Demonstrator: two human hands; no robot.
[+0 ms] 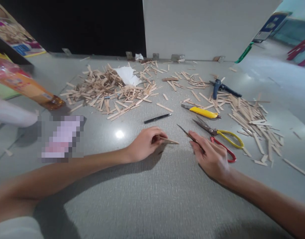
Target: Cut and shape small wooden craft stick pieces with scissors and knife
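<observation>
The left arm stretches from the lower left across the grey surface (pixel 122 199), and the left hand (pixel 144 142) is bent with its fingers curled toward the middle. The right arm enters from the lower right; the right hand (pixel 213 154) lies lower than its tool's tip, its fingers pointing to the left hand.

The left grip is closed by thumb and fingers on one wooden stick (pixel 171 141), whose free end points to the right, in the space between both hands. The right grip is also closed, around one thin dark tool (pixel 186 132) — its pointed tip is near the stick, but apart from it.

Beyond the hands I count one black pen (pixel 157 118), one yellow cutter (pixel 203 112), one pair of scissors (pixel 212 131) with one yellow and one red handle, and one dark blue tool (pixel 217 89). Loose sticks (pixel 100 88) are too many for counting.
</observation>
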